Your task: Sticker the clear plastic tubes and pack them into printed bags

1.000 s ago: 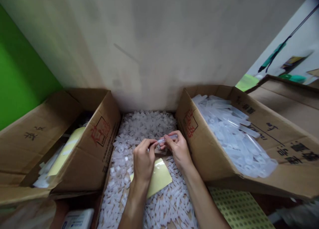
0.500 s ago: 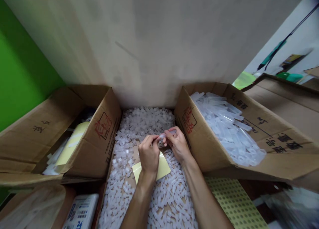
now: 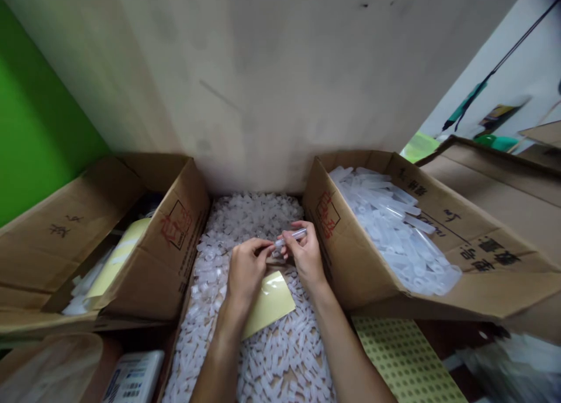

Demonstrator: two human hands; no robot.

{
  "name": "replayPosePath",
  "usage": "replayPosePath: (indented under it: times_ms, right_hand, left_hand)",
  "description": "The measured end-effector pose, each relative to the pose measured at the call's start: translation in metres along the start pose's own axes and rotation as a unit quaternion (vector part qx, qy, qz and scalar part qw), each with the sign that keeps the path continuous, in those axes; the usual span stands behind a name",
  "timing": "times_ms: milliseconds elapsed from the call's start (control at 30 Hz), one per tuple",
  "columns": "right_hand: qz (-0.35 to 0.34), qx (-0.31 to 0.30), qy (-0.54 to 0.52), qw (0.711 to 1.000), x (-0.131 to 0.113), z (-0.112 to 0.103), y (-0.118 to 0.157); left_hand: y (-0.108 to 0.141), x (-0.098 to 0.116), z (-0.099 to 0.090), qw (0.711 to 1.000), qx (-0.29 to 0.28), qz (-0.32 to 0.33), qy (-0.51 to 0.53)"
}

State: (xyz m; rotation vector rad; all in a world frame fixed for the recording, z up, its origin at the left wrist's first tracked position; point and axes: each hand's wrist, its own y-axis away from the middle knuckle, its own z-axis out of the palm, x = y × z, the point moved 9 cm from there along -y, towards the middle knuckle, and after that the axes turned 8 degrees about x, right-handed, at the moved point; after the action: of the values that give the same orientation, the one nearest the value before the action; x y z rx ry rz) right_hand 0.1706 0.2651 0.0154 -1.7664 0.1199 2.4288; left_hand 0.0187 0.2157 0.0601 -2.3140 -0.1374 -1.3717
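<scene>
My right hand (image 3: 305, 252) grips a clear plastic tube (image 3: 299, 234), its far end sticking out up and to the right past the fingers. At the tube's lower left end, my left hand (image 3: 249, 268) has thumb and fingers pinched together on it; any smaller part there is hidden by the fingertips. Just under the hands lies a yellow paper sheet (image 3: 274, 301), partly covered by the left forearm. Many small translucent plastic pieces (image 3: 289, 356) are spread beneath it, and a heap of clear plastic caps (image 3: 254, 216) lies behind the hands.
On the right, a cardboard box (image 3: 350, 254) holds many translucent tubes (image 3: 394, 233). The left cardboard box (image 3: 170, 257) contains yellow sheets (image 3: 118, 260). A dotted yellow sheet (image 3: 407, 356) lies at lower right. The grey wall (image 3: 263, 87) stands behind.
My hands have shifted slightly left in view, and the tube now shows more plainly, tilted up to the right. More of the yellow sheet's front part is visible between my forearms.
</scene>
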Motion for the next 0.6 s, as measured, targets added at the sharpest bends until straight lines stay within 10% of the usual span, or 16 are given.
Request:
replayPosePath:
  times_ms: [600]
  right_hand:
    - [-0.023,0.058,0.102,0.993,-0.004,-0.016,-0.002]
  left_hand:
    - [0.009,-0.016,0.011,0.965,-0.082,0.088,-0.234]
